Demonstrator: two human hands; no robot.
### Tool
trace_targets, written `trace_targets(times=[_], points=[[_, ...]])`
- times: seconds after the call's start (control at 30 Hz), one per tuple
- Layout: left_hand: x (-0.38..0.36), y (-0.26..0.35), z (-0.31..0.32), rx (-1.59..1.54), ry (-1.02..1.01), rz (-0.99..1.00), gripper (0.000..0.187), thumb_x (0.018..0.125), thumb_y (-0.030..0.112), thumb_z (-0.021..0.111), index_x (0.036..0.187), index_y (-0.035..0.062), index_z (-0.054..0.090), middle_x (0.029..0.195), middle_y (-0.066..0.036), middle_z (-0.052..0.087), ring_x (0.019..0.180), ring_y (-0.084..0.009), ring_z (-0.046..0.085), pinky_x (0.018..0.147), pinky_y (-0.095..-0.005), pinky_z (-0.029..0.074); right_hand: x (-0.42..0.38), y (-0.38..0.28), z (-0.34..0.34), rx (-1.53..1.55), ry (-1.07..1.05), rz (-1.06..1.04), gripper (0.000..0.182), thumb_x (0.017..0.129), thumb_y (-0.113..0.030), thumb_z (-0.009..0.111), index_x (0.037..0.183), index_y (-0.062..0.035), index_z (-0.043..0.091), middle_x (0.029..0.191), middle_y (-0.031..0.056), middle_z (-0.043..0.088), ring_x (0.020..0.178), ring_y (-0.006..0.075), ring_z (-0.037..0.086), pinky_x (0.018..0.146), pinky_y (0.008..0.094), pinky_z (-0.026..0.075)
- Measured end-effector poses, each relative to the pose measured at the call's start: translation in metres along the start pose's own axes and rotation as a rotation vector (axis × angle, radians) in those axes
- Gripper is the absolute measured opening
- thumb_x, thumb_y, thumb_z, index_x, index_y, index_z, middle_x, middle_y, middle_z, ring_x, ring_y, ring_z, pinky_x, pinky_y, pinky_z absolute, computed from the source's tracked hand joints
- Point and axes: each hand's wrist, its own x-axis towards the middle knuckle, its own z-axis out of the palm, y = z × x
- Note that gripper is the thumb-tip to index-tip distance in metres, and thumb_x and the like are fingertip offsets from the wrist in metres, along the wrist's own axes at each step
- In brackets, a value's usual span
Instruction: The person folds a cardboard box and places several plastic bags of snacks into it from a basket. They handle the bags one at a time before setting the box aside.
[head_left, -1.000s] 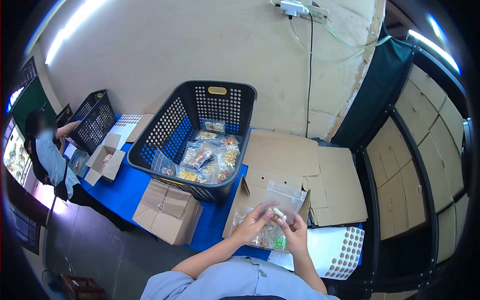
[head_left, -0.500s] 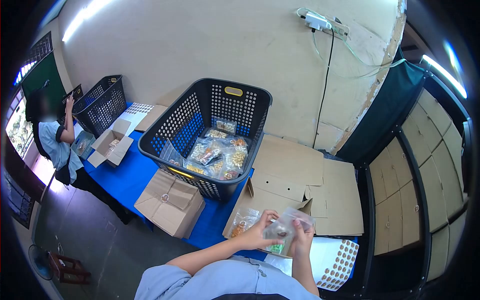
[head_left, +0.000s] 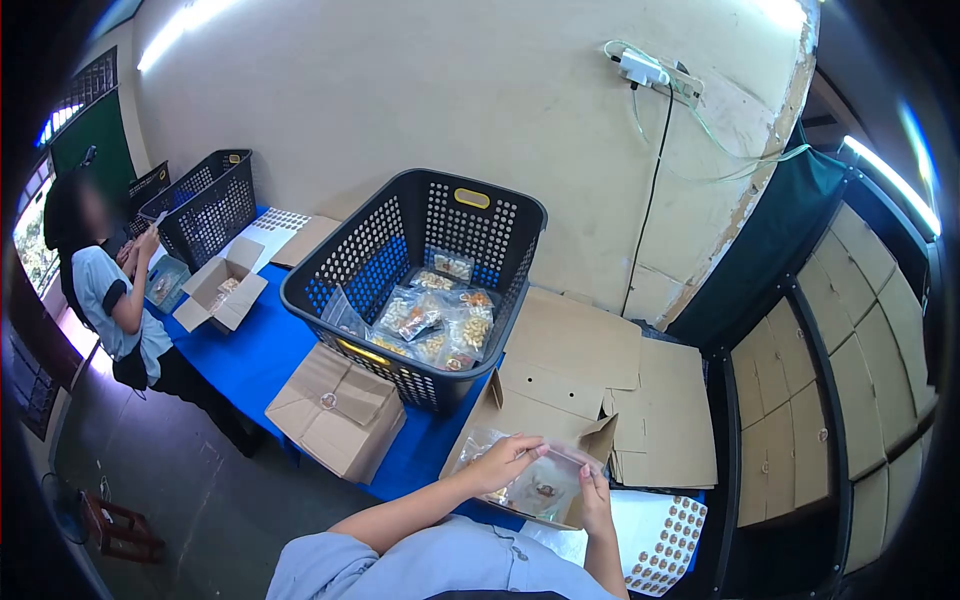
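Note:
A clear plastic bag (head_left: 543,488) with a small round sticker is stretched between my two hands above an open cardboard box (head_left: 515,402). My left hand (head_left: 508,462) pinches its upper left edge. At the right edge, the fingers of my right hand (head_left: 597,500) are closed on the same bag. Partly hidden behind my left hand, another clear bag (head_left: 476,447) lies in the box. Beside my right wrist is a white sheet (head_left: 640,520) with rows of round brown stickers. The bag's contents, if any, are hard to make out.
A black basket (head_left: 400,368) holds several snack bags. A closed carton (head_left: 335,410) stands left of my hands on the blue table (head_left: 240,350). Flattened cardboard (head_left: 665,410) lies to the right, near shelved cartons (head_left: 780,400). At far left another person (head_left: 115,290) stands by a small open box (head_left: 222,290).
My hands have spread the bag flatter and lower over the box, its sticker now facing up. The other person's hands have come down, holding something thin. The view has shifted slightly.

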Motion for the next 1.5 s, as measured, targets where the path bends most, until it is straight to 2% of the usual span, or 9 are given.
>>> trace_targets(times=[0.17,0.33,0.53,0.87,0.93,1.07,1.27,1.33,1.5], points=[[-0.003,0.005,0.003,0.146,-0.019,0.235,0.059,0.094,0.037,0.054,0.142,0.0068,0.038,0.144,-0.015,0.038,0.130,-0.0283,0.040,0.109,-0.0401,0.029,0.010,-0.003,0.019,-0.074,0.018,-0.162,0.046,0.099,-0.033,0.042,0.130,-0.0014,0.050,0.127,0.0140,0.050,0.120,0.0249,0.046,0.102,0.0363,0.034],[-0.006,-0.003,0.026,0.041,0.091,0.256,0.066,0.090,0.037,0.061,0.141,0.0035,0.036,0.143,-0.018,0.038,0.135,-0.0279,0.034,0.111,-0.0400,0.024,0.014,0.003,0.032,-0.202,0.006,-0.349,0.052,0.096,-0.036,0.046,0.137,-0.0033,0.044,0.137,0.0151,0.038,0.123,0.0277,0.041,0.102,0.0397,0.035],[-0.009,-0.017,0.017,-0.097,-0.035,0.017,0.045,0.098,0.032,0.049,0.130,0.0018,0.051,0.127,-0.010,0.058,0.118,-0.0208,0.052,0.108,-0.0355,0.029,0.021,0.017,0.023,0.070,0.174,-0.094,0.023,0.083,-0.014,0.071,0.101,0.0004,0.065,0.104,0.0077,0.059,0.094,0.0156,0.056,0.084,0.0281,0.044],[-0.013,0.010,-0.011,-0.014,-0.299,0.103,0.046,0.101,0.032,0.039,0.138,0.0037,0.043,0.141,-0.015,0.043,0.128,-0.0258,0.043,0.108,-0.0377,0.031,0.012,0.000,0.005,0.092,0.203,-0.041,0.023,0.093,-0.014,0.058,0.097,0.0065,0.067,0.094,0.0091,0.065,0.086,0.0129,0.060,0.078,0.0249,0.046],[-0.014,0.014,-0.010,0.444,0.034,0.254,0.048,0.099,0.028,0.045,0.140,0.0047,0.040,0.146,-0.016,0.035,0.133,-0.0288,0.037,0.109,-0.0387,0.029,0.018,-0.002,0.002,0.260,0.418,0.049,0.029,0.096,-0.018,0.053,0.106,0.0068,0.065,0.101,0.0110,0.066,0.088,0.0140,0.061,0.080,0.0278,0.048],[-0.009,0.011,0.009,0.342,-0.029,0.226,0.046,0.096,0.022,0.051,0.138,0.0049,0.042,0.146,-0.015,0.035,0.134,-0.0285,0.036,0.109,-0.0396,0.029,0.017,0.018,0.006,0.064,0.292,-0.093,0.033,0.098,-0.021,0.051,0.116,0.0050,0.061,0.106,0.0135,0.066,0.094,0.0185,0.063,0.086,0.0315,0.048],[-0.003,-0.002,0.024,-0.080,0.077,0.227,0.040,0.094,0.022,0.056,0.128,0.0024,0.051,0.128,-0.014,0.055,0.119,-0.0217,0.051,0.101,-0.0349,0.038,0.017,0.019,0.023,0.036,0.295,-0.178,0.035,0.087,-0.014,0.066,0.118,0.0006,0.060,0.114,0.0110,0.052,0.104,0.0184,0.053,0.092,0.0305,0.043],[-0.003,-0.010,0.019,-0.109,-0.094,-0.074,0.035,0.095,0.023,0.055,0.121,-0.0004,0.057,0.112,-0.013,0.064,0.106,-0.0167,0.058,0.093,-0.0318,0.043,0.020,0.046,0.006,0.138,0.187,-0.085,0.026,0.082,-0.010,0.071,0.105,0.0007,0.064,0.108,0.0079,0.047,0.097,0.0153,0.051,0.087,0.0276,0.042],[-0.002,-0.014,0.014,-0.043,-0.106,-0.032,0.033,0.099,0.024,0.047,0.116,-0.0019,0.060,0.104,-0.012,0.066,0.100,-0.0130,0.058,0.089,-0.0304,0.044,0.012,0.029,-0.001,0.140,0.209,-0.041,0.012,0.085,-0.011,0.068,0.084,0.0008,0.067,0.092,0.0052,0.053,0.091,0.0133,0.052,0.082,0.0251,0.042]])
